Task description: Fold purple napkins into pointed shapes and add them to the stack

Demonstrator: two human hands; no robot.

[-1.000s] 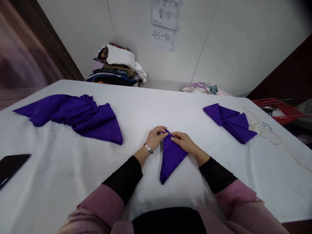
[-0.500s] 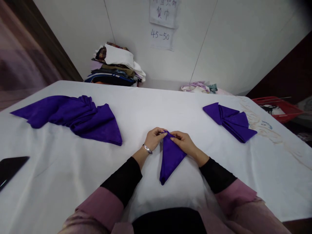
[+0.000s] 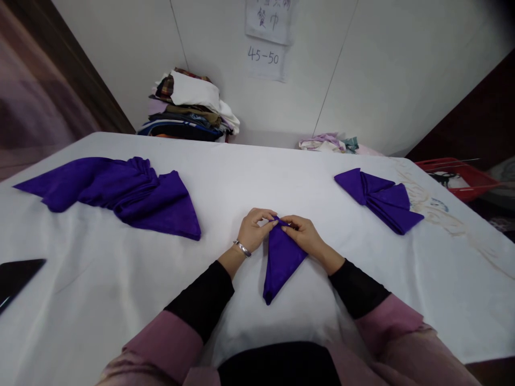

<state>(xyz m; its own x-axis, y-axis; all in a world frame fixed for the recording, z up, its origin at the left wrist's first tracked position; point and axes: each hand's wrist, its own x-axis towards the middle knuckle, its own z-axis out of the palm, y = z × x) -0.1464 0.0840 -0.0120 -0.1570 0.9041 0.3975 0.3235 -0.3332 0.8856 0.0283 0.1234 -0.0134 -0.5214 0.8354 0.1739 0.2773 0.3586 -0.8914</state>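
A purple cloth napkin [image 3: 279, 262] folded into a narrow triangle lies on the white tablecloth [image 3: 241, 182] in front of me, its point toward my body. My left hand [image 3: 253, 230], with a silver bracelet on the wrist, pinches the napkin's far top edge from the left. From the right, my right hand [image 3: 306, 236] pinches the same top edge, its fingertips almost meeting those of the left hand. Both hands are closed on the cloth.
A pile of loose purple napkins [image 3: 116, 190] lies at the left. A folded purple napkin [image 3: 380, 199] lies at the right. A dark phone [image 3: 18, 273] rests at the left edge. Stacked clothes [image 3: 189, 107] sit by the wall, a red tray [image 3: 462, 177] far right.
Both hands stay pinched on the napkin's top edge and shift only slightly. The view has tilted a little.
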